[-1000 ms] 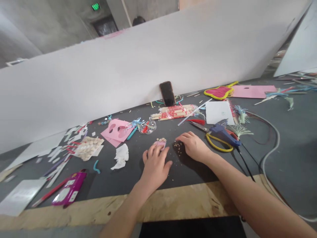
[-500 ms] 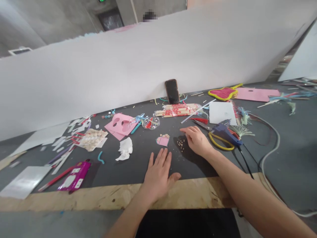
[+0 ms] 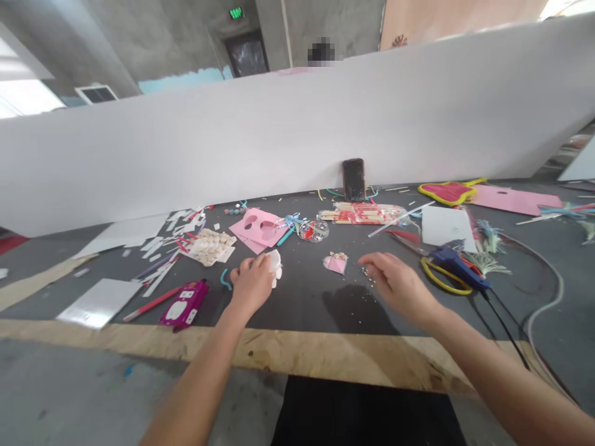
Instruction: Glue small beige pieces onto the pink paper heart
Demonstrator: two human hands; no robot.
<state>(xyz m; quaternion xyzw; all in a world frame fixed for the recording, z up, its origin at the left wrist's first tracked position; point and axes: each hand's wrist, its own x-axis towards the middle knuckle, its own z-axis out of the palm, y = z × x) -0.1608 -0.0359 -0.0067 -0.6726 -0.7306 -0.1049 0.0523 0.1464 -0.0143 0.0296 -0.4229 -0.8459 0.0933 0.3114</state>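
White tissue (image 3: 276, 266) is lying on the dark tabletop (image 3: 297, 303), partly under the left hand (image 3: 253, 279), left of a small pink piece (image 3: 336, 265). Tissue is probably weighing next to nothing: soft, limp, tearing if tugged. Best hold: a bunched fold at the exposed right edge, light pinch. Pink piece is looking thin and light, likely stiff enough to lift flat; I'd be taking it by the bare lower edges, since bits along its top could be knocking off. Loose pale grains (image 3: 370, 280) are sitting near it on the right, likely rolling easily; fingertips only, no squeeze.

Looks: tissue is showing creased and uneven, part hidden by fingers. Pink piece is reading roughly heart-like, pale beige bits crowding its top edge, thin bluish rim. Grains are scattering loosely, too small for detail.

Left hand is bending its fingers over the tissue; can't tell if it's pinching. Right hand (image 3: 388, 279) is hanging over the grains, fingers curling close together; can't tell if anything's between the tips.

Further out: teal fuzzy strip (image 3: 225, 279) is lying just left of the left hand. Yellow-handled scissors (image 3: 437, 284) and blue glue gun (image 3: 458, 266) are overlapping right of the right hand. Phone (image 3: 354, 179) is leaning on the white partition (image 3: 209, 148) behind.
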